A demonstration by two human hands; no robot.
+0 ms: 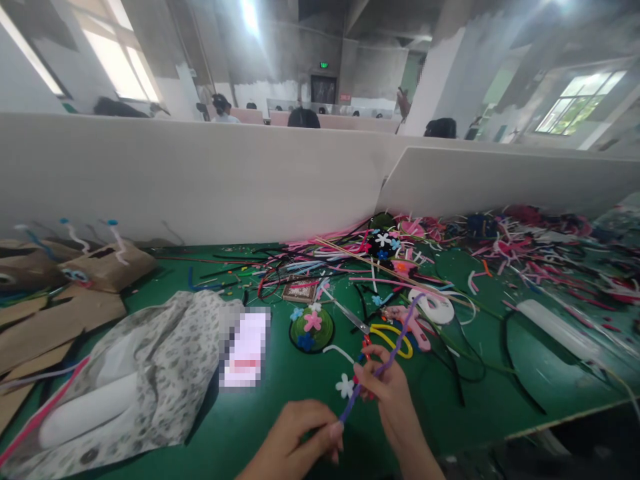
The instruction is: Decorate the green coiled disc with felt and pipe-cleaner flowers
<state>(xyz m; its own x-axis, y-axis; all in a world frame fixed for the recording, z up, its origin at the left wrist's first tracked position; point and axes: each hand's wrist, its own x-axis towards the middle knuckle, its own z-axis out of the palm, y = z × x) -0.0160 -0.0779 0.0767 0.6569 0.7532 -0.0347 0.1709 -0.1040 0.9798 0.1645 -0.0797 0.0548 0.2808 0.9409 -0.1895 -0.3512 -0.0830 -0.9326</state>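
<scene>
A purple pipe cleaner (401, 339) slants up to the right between my two hands. My left hand (306, 433) pinches its lower end between thumb and finger. Higher along it, my right hand (387, 383) closes its fingers around the stem. Just left of the right hand lies a white pipe-cleaner flower (345, 385); something red shows partly behind the fingers. Beyond it sits a round green coil (325, 328) with pink, blue and white flowers on top. Scissors with yellow handles (406, 341) lie past my right hand, beside a pink glue gun (415, 327).
Left of my hands are a blurred-out bright screen (247, 347), a patterned cloth (175, 373) and brown paper bags (115, 267). Loose pipe cleaners (320, 247) heap along the white partition (225, 180). A white tape roll (447, 310) is at right. Several people sit beyond.
</scene>
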